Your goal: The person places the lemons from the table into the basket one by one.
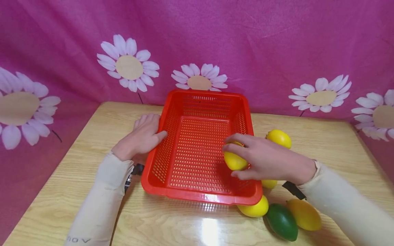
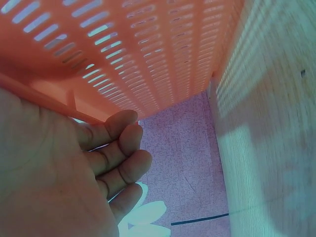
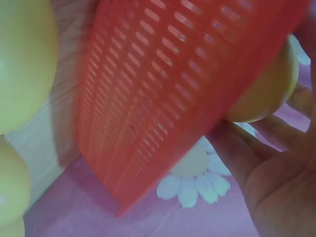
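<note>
A red perforated plastic basket (image 1: 200, 153) stands on the wooden table, its inside bare. My left hand (image 1: 143, 136) grips the basket's left rim, thumb over the edge and fingers outside. The left wrist view shows those fingers (image 2: 121, 163) bent beside the slotted wall. My right hand (image 1: 261, 157) holds a yellow lemon (image 1: 235, 160) between thumb and fingers, just inside the right rim. In the right wrist view the lemon (image 3: 266, 91) is partly hidden behind the basket wall (image 3: 158, 89).
Right of the basket lie more lemons, one at the back (image 1: 279, 138) and another near the front corner (image 1: 255, 207). A dark green oval fruit (image 1: 281, 222) touches an orange-yellow fruit (image 1: 304, 214). A pink flowered cloth (image 1: 246, 44) hangs behind the table (image 1: 166, 225).
</note>
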The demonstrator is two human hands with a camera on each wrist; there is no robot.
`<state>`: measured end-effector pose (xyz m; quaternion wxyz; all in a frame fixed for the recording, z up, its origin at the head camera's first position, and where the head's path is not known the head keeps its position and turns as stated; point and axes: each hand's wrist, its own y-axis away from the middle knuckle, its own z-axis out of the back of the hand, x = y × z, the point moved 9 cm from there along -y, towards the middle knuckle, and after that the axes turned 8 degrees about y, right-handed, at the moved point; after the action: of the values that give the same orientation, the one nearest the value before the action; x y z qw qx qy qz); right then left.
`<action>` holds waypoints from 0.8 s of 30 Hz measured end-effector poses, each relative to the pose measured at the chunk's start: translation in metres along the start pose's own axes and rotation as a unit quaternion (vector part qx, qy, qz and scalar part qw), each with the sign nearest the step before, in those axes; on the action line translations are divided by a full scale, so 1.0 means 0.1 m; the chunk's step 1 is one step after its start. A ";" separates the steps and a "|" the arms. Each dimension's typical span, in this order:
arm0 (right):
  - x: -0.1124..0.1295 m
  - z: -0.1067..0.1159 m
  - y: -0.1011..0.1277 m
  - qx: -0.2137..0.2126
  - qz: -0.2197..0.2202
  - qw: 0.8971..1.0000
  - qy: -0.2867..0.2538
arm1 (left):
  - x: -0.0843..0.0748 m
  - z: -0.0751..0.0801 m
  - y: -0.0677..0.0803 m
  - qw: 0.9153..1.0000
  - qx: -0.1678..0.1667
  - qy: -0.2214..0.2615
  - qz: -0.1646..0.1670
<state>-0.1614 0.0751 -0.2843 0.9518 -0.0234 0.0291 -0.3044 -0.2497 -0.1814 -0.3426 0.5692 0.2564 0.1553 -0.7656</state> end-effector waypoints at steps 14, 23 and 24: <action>0.20 -0.30 -0.14 0.084 0.048 0.995 0.001 | 0.02 -0.01 -0.01 1.000 0.003 0.000 0.008; 0.31 -0.39 -0.22 0.127 0.059 0.990 -0.005 | 0.01 -0.01 -0.01 1.000 0.004 0.002 0.006; 0.32 -0.41 -0.22 0.134 0.061 0.989 -0.007 | 0.02 -0.01 -0.01 1.000 0.004 0.002 0.006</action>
<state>-0.1508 0.0369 -0.3249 0.9632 0.1043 -0.0173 -0.2472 -0.2510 -0.1819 -0.3445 0.5727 0.2613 0.1516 -0.7620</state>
